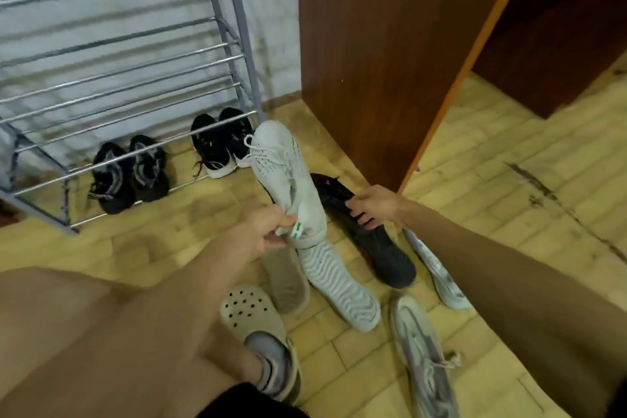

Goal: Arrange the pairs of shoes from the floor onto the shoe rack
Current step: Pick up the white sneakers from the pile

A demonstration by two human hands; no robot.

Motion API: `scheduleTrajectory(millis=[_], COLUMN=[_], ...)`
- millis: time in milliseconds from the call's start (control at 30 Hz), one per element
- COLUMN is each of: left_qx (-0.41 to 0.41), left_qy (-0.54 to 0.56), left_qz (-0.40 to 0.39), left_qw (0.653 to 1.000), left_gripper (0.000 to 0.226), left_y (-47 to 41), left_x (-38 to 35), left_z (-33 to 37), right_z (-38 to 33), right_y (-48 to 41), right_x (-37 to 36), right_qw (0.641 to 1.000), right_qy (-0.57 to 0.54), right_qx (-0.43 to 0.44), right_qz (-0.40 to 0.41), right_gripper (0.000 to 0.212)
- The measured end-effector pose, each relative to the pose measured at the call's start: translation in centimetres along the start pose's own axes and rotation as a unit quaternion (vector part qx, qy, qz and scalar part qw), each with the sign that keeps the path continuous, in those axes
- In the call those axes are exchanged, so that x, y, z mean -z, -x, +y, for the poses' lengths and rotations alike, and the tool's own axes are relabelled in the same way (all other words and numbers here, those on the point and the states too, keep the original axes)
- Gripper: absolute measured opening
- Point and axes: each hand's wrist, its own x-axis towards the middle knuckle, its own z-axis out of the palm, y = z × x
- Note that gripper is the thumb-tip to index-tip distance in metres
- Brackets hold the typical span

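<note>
My left hand [268, 231] grips the heel of a white knit sneaker [285, 173], held off the floor with its toe pointing at the metal shoe rack [142, 71]. My right hand [376, 205] is closed on the collar of a black sneaker [376, 241] lying on the tiled floor. A second white sneaker [339, 285] lies sole-up below the held one, next to a beige shoe [286, 282]. Two dark pairs rest on the rack's bottom tier: black-and-grey [129, 173] and black with white soles [220, 142].
A brown wooden cabinet [380, 44] stands right of the rack. Two grey-and-white sneakers [424, 353] [437, 271] lie on the floor at the right. My foot in a cream clog [251, 316] and grey sock is at the bottom centre. The upper rack tiers hold nothing.
</note>
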Motion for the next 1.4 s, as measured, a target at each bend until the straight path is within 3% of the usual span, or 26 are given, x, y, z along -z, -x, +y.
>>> scheduleTrajectory(millis=[167, 333, 633, 800, 867, 1033, 1233, 1400], left_qx=[0.056, 0.026, 0.036, 0.023, 0.024, 0.036, 0.050, 0.050], left_qy=[-0.093, -0.149, -0.155, -0.148, -0.155, -0.159, -0.140, -0.130], left_qz=[-0.033, -0.040, -0.097, -0.086, -0.073, -0.057, -0.066, -0.072], left_qw=[0.994, 0.988, 0.983, 0.985, 0.985, 0.985, 0.987, 0.988], left_gripper=[0.014, 0.023, 0.020, 0.021, 0.024, 0.034, 0.036, 0.032], left_y=[-1.1, -2.3, -2.0, -2.7, -3.1, -3.9, -3.5, -2.8], left_x=[-2.2, -4.1, -8.9, -9.2, -8.7, -7.5, -7.9, -8.3], left_z=[-4.8, -5.7, -5.8, -5.9, -5.8, -5.7, -5.4, -5.0], right_z=[8.6, 14.2, 23.7, 25.9, 26.0, 26.1, 23.4, 17.9], right_y=[-1.2, 0.0, 1.7, 0.1, -0.4, -0.2, 0.0, 0.8], right_x=[-2.4, -4.3, -3.4, -4.1, -4.5, -2.8, -0.7, -0.3], right_qw=[0.997, 0.990, 0.917, 0.901, 0.898, 0.881, 0.918, 0.932], right_qy=[0.003, 0.051, 0.142, 0.080, 0.099, 0.235, 0.033, 0.023], right_qx=[-0.072, -0.117, -0.223, -0.273, -0.293, -0.271, -0.229, -0.112], right_qz=[0.014, 0.058, 0.298, 0.326, 0.312, 0.309, 0.322, 0.343], right_gripper=[0.034, 0.023, 0.050, 0.061, 0.054, 0.031, 0.032, 0.037])
